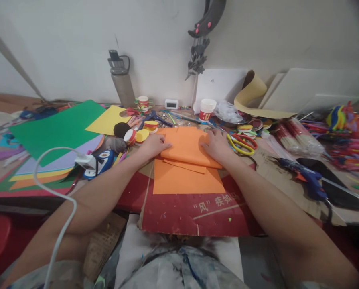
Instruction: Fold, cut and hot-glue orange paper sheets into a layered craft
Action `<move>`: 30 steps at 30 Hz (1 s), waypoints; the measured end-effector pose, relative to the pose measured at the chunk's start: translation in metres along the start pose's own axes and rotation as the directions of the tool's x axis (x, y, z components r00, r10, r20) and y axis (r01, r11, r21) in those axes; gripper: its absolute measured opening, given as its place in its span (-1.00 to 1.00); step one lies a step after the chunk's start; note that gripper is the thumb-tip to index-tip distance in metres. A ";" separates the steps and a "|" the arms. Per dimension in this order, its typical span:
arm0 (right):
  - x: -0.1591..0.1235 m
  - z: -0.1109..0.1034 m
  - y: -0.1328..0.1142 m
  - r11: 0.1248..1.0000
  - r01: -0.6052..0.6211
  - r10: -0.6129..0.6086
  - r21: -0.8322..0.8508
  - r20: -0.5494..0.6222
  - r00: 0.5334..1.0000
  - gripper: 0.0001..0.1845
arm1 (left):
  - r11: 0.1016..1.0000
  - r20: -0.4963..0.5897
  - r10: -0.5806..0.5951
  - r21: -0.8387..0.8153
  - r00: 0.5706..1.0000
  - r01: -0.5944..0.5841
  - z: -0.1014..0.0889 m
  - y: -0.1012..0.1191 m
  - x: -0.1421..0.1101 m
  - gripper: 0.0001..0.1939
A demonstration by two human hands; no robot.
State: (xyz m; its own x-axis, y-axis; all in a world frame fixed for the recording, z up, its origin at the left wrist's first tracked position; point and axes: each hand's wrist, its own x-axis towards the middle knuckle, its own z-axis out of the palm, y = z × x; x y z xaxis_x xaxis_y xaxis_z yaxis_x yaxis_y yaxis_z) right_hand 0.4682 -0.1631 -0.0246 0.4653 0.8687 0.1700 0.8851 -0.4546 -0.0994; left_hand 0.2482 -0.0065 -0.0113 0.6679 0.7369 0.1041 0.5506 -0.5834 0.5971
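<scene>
In front of me an orange sheet [187,180] lies on a red cardboard piece [179,218] with printed characters. Its far part is bent over toward me, and a narrow orange strip [185,165] shows beneath the bent part. My left hand [155,145] grips the left end of the bend, thumb on top and fingers curled. At the right end, my right hand [218,145] holds the paper the same way, thumb on the orange surface. Yellow- and red-handled scissors [242,143] lie just right of my right hand. Small paper cups with yellow tops [142,135] stand beside my left hand.
Coloured sheets [61,128] are spread at the left, with a white cable [67,196] crossing over my left forearm. A glue gun [305,174] and a dark phone-like slab [332,186] lie at the right. A bottle [122,80] and white cup [207,109] stand along the wall.
</scene>
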 end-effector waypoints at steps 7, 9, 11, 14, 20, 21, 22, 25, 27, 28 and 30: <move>0.012 -0.003 -0.007 0.988 0.157 -0.153 -0.008 0.177 0.972 -0.42 | 0.997 0.015 0.053 0.047 0.999 -0.053 -0.003 0.001 -0.003 -0.60; 0.014 -0.003 -0.006 0.983 0.181 -0.174 -0.030 0.170 0.970 -0.45 | 0.996 -0.001 0.069 0.049 0.998 -0.068 -0.003 -0.002 -0.001 -0.63; 0.016 -0.004 -0.005 0.985 0.170 -0.164 -0.027 0.149 0.975 -0.45 | 0.995 -0.004 0.076 0.063 0.997 -0.075 -0.001 -0.005 0.001 -0.69; 0.018 -0.006 -0.004 0.993 0.119 -0.120 0.014 0.147 0.982 -0.37 | 0.989 0.019 0.071 0.132 0.997 -0.073 0.002 -0.006 0.001 -0.74; 0.023 -0.017 0.000 0.992 0.020 -0.048 0.121 0.231 0.972 -0.51 | 0.976 0.022 0.078 0.202 0.997 -0.081 0.006 0.001 -0.004 -0.77; 0.024 -0.020 0.002 0.989 0.025 -0.060 0.144 0.243 0.968 -0.60 | 0.979 0.022 0.073 0.188 0.997 -0.076 0.006 0.002 -0.004 -0.77; 0.024 -0.022 0.003 0.986 0.040 -0.080 0.164 0.249 0.965 -0.67 | 0.982 0.023 0.066 0.176 0.998 -0.069 0.006 0.002 -0.004 -0.76; 0.022 -0.028 0.005 0.974 0.100 -0.145 0.202 0.225 0.963 -0.80 | 0.983 0.024 0.057 0.175 0.998 -0.061 0.006 0.001 -0.001 -0.75; 0.019 -0.028 0.004 0.967 0.132 -0.178 0.217 0.208 0.962 -0.79 | 0.981 0.026 0.060 0.182 0.998 -0.064 0.006 -0.002 0.001 -0.74; 0.018 -0.027 0.004 0.965 0.139 -0.185 0.222 0.204 0.961 -0.76 | 0.982 0.028 0.060 0.180 0.998 -0.065 0.007 -0.003 0.002 -0.74; 0.016 -0.024 0.002 0.968 0.134 -0.179 0.214 0.209 0.961 -0.65 | 0.983 0.042 0.059 0.174 0.997 -0.065 0.009 -0.005 0.003 -0.74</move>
State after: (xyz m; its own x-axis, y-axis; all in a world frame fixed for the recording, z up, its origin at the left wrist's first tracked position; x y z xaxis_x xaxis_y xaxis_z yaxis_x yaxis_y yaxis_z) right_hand 0.4779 -0.1552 0.0016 0.2868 0.9577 -0.0240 0.9168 -0.2816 -0.2830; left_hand 0.2519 -0.0042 -0.0209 0.7196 0.6863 0.1059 0.5845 -0.6809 0.4412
